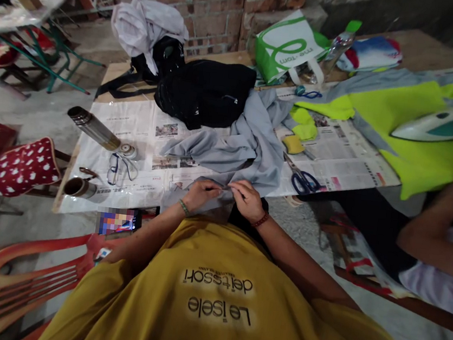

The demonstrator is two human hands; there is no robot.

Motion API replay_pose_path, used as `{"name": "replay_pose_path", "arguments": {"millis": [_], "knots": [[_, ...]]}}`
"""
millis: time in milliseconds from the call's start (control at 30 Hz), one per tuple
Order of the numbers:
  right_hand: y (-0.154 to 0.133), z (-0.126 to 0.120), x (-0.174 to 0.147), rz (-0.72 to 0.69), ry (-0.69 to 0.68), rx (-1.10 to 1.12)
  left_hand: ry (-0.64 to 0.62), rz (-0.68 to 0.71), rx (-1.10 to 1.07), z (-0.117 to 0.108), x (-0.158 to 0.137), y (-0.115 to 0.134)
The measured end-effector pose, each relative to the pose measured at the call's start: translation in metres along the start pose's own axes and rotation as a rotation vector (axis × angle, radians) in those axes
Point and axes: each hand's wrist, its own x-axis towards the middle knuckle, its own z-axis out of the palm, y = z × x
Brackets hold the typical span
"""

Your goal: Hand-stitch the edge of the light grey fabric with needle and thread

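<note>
A grey garment (228,151) lies bunched on the newspaper-covered table (159,184), its near edge hanging over the front. My left hand (201,195) pinches that edge with thumb and fingers. Close beside it, my right hand (249,199) is pinched on the same cloth; whether a small item such as a needle sits between the fingertips is too small to tell. To the right of my right hand lie blue-handled scissors (306,182) and a yellow sponge-like block (293,144).
Black bags (206,91) and a green-white bag (285,48) stand at the back. A thermos (92,126), glasses (122,170) and a brown cup (78,187) are at the left. At right, another person's hand holds an iron (436,122) over a neon-yellow garment (423,165).
</note>
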Motion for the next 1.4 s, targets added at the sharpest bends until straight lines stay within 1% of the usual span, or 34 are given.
{"name": "replay_pose_path", "arguments": {"millis": [133, 200, 267, 400, 467, 533, 600, 667, 767, 833, 1033, 1400], "knots": [[-0.006, -0.018, -0.003, 0.142, 0.114, 0.023, 0.004, -0.154, -0.097, 0.0, 0.0, 0.002], [-0.011, -0.024, -0.009, 0.215, 0.112, 0.078, 0.0, -0.185, -0.122, -0.001, 0.0, 0.003], [-0.016, -0.026, -0.017, 0.298, 0.068, 0.154, -0.003, -0.189, -0.134, -0.002, 0.001, 0.003], [-0.024, -0.015, -0.034, 0.41, -0.09, 0.287, -0.013, -0.137, -0.095, -0.002, 0.001, 0.002], [-0.026, -0.007, -0.038, 0.453, -0.144, 0.322, 0.004, -0.053, -0.036, -0.001, 0.001, 0.001], [-0.026, 0.0, -0.039, 0.482, -0.167, 0.328, 0.036, 0.053, 0.032, -0.001, -0.001, 0.0], [-0.024, 0.005, -0.037, 0.472, -0.172, 0.303, 0.063, 0.151, 0.089, 0.0, -0.002, -0.003], [-0.022, 0.008, -0.034, 0.424, -0.166, 0.248, 0.08, 0.224, 0.13, 0.001, -0.003, -0.006], [-0.019, 0.01, -0.031, 0.348, -0.164, 0.162, 0.098, 0.3, 0.175, 0.002, -0.004, -0.011], [-0.018, 0.011, -0.031, 0.322, -0.174, 0.132, 0.106, 0.329, 0.187, 0.002, -0.005, -0.012], [-0.016, 0.01, -0.032, 0.289, -0.172, 0.119, 0.094, 0.356, 0.173, 0.003, -0.006, -0.012], [-0.024, 0.009, -0.033, 0.351, -0.191, 0.148, 0.125, 0.297, 0.182, 0.006, -0.009, -0.008]]}}
